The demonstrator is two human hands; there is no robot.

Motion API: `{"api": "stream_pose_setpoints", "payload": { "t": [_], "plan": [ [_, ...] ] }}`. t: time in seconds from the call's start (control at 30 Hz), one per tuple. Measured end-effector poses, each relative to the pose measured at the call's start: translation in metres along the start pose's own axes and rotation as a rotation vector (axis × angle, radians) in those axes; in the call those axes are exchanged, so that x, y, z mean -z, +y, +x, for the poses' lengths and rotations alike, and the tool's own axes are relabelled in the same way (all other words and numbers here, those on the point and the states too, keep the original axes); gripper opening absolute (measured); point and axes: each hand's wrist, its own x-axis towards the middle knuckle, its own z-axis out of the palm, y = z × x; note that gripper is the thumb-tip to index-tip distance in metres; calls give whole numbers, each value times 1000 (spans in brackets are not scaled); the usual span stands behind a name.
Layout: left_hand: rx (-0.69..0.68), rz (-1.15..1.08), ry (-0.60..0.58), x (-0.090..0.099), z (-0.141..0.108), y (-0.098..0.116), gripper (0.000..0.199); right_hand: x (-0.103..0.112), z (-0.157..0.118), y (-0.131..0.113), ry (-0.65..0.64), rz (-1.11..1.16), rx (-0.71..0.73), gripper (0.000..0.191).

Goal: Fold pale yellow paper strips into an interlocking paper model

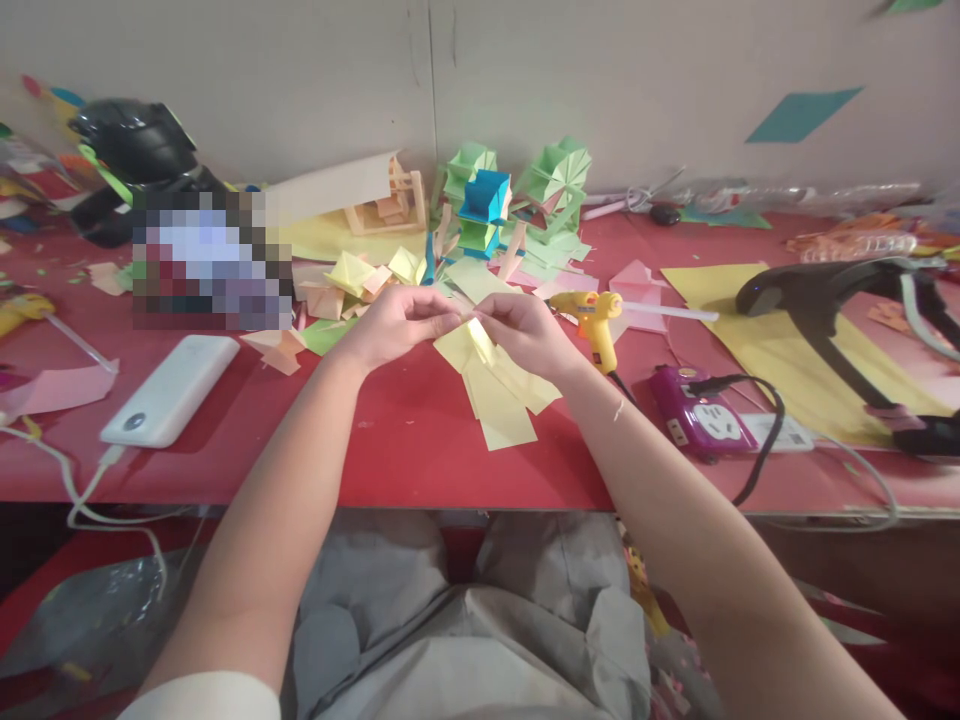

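Observation:
My left hand (401,322) and my right hand (529,330) meet fingertip to fingertip over the table, both pinching a small piece of folded pale yellow paper (481,342). The fingers hide much of it. Just beneath, loose pale yellow paper strips (504,415) fan out on the red tabletop. Beyond my left hand lie folded yellow paper pieces (351,272). Past my fingertips stand a blue and green folded paper model (484,212) and a light green paper model (559,175). A yellow glue gun (600,330) lies right of my right hand, its nozzle end hidden.
A white power bank (171,390) with a cable sits on the left. To the right are a purple power strip (701,412), a yellow sheet (795,370) and a black headset-like frame (825,320). A black device (135,150) stands at the back left, before the wall.

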Motion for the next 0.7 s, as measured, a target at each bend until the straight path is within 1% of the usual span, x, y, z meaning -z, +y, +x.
{"api": "stream_pose_setpoints", "payload": {
  "t": [0.07, 0.27, 0.4, 0.57, 0.7],
  "plan": [
    [32, -19, -35, 4, -1, 1, 37, -1, 0, 0, 26, -17, 24, 43],
    [98, -37, -103, 12, -2, 0, 35, 0, -1, -2, 46, -57, 69, 42],
    [110, -50, -83, 12, -1, -2, 33, 1, -2, -3, 60, -47, 95, 46],
    [109, -26, -95, 10, -1, -2, 30, 1, -3, -4, 51, -48, 74, 45],
    [103, -19, -105, 9, -1, -1, 30, 0, -3, -5, 42, 1, 52, 43]
  ]
}}
